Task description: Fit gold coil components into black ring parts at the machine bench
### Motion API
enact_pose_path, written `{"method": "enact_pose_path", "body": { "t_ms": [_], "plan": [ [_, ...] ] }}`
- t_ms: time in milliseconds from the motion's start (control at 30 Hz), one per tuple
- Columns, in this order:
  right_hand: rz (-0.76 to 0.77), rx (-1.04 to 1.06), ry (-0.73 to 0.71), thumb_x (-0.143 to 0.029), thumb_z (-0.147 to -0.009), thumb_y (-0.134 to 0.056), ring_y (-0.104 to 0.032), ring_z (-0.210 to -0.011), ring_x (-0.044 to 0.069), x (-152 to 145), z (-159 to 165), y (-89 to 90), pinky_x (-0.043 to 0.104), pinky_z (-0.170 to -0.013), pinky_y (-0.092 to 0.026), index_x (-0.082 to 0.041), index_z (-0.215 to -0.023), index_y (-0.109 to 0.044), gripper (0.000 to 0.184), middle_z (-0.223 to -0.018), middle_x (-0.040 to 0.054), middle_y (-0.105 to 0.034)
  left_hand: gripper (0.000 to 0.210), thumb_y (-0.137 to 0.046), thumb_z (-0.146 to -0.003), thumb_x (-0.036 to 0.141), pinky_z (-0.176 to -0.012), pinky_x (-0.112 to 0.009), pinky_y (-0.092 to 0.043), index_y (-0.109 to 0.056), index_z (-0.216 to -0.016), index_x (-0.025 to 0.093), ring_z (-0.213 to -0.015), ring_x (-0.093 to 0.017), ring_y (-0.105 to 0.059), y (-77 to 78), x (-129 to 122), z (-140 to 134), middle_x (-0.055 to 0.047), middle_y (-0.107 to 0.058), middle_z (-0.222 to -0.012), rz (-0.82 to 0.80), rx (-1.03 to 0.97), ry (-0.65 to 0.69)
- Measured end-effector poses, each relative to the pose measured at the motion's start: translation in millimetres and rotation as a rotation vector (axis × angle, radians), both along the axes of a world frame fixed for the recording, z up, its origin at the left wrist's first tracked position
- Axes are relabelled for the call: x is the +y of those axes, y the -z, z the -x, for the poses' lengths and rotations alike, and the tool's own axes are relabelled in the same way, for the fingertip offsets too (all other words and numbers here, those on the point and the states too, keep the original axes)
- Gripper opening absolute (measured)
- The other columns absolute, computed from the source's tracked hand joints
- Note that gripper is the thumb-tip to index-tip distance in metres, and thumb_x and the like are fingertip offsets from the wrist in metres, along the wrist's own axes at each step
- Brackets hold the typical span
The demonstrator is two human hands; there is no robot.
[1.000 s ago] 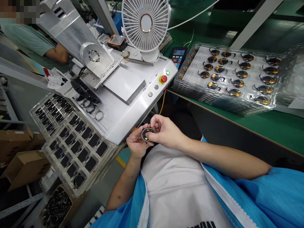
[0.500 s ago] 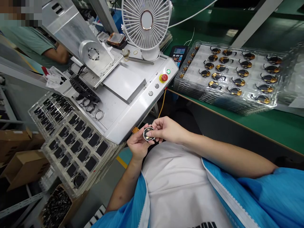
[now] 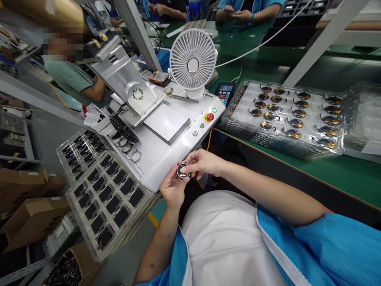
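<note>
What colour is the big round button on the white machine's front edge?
Red, on a yellow base: the button shows clearly in the head view, beside a lit green lamp.

Factory line, long green tables under bright overhead light.

A green table (image 3: 342,174) runs to the right, a grey floor (image 3: 127,254) with a yellow stripe shows below. A white machine (image 3: 166,139) carries a white fan (image 3: 193,65). Brown boxes (image 3: 26,210) sit on shelves at the left. Other people work at the far table (image 3: 238,29).

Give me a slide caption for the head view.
Both hands, left hand and right hand, hold a small round part beside a white machine.
</note>
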State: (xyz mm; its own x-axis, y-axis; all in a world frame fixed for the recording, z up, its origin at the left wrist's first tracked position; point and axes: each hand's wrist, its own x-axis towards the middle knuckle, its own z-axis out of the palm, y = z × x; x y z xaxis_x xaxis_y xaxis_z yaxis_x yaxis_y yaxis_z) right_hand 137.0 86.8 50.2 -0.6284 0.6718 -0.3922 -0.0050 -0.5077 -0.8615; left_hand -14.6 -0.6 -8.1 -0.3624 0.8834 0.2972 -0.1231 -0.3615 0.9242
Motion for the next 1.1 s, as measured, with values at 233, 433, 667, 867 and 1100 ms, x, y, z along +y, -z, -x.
{"method": "enact_pose_path", "body": {
  "t_ms": [233, 433, 667, 867, 1100],
  "plan": [
    [-0.150, -0.174, 0.575, -0.030, -0.084, -0.085, -0.048, -0.037, 0.009, 105.1, -2.6, -24.4, 0.020, -0.034, -0.040, -0.019, -0.077, -0.053, 0.035, -0.053, -0.0021, -0.060, 0.043, -0.085, -0.081, 0.025, -0.089, -0.043, -0.066, -0.074, -0.122, 0.028, -0.102, -0.028, -0.078, -17.0, 0.5, 9.2, -0.009, -0.077, -0.119, 0.069, -0.009, 0.152],
    [-0.321, -0.179, 0.543, -0.027, -0.085, -0.083, -0.041, -0.034, 0.006, 103.4, -2.8, -28.0, 0.019, -0.036, -0.032, -0.018, -0.066, -0.051, 0.038, -0.048, -0.0043, -0.054, 0.070, -0.094, -0.064, 0.023, -0.075, -0.030, -0.066, -0.070, -0.130, 0.021, -0.094, -0.023, -0.078, -16.6, -3.7, 3.8, -0.013, -0.079, -0.114, 0.049, 0.281, -0.022],
    [-0.289, -0.034, 0.133, -0.055, -0.073, -0.085, -0.046, -0.035, 0.008, -4.1, -18.1, -16.6, 0.018, -0.036, -0.034, -0.018, -0.071, -0.055, 0.048, -0.049, -0.0027, -0.059, 0.069, -0.090, -0.071, 0.023, -0.067, -0.028, -0.065, -0.067, -0.136, 0.023, -0.072, -0.015, -0.073, -16.7, -7.6, 2.2, -0.012, -0.078, -0.121, 0.025, 0.640, -0.092],
    [-0.302, -0.104, 0.098, -0.051, -0.076, -0.082, -0.049, -0.037, 0.009, -33.6, -19.5, -8.3, 0.017, -0.035, -0.036, -0.018, -0.073, -0.055, 0.042, -0.052, -0.0034, -0.060, 0.069, -0.085, -0.074, 0.016, -0.088, -0.037, -0.066, -0.065, -0.139, 0.025, -0.098, -0.025, -0.078, -20.1, -4.1, -2.8, -0.010, -0.075, -0.127, -0.003, 0.650, -0.054],
    [-0.411, -0.204, 0.120, -0.037, -0.082, -0.075, -0.052, -0.042, 0.010, -33.6, -17.9, -2.6, 0.019, -0.041, -0.037, -0.019, -0.073, -0.056, 0.028, -0.056, -0.0025, -0.061, 0.065, -0.084, -0.075, 0.014, -0.095, -0.041, -0.065, -0.066, -0.136, 0.023, -0.106, -0.027, -0.077, -21.9, -6.5, -2.9, -0.009, -0.076, -0.127, -0.030, 0.683, -0.069]
  ]
}}
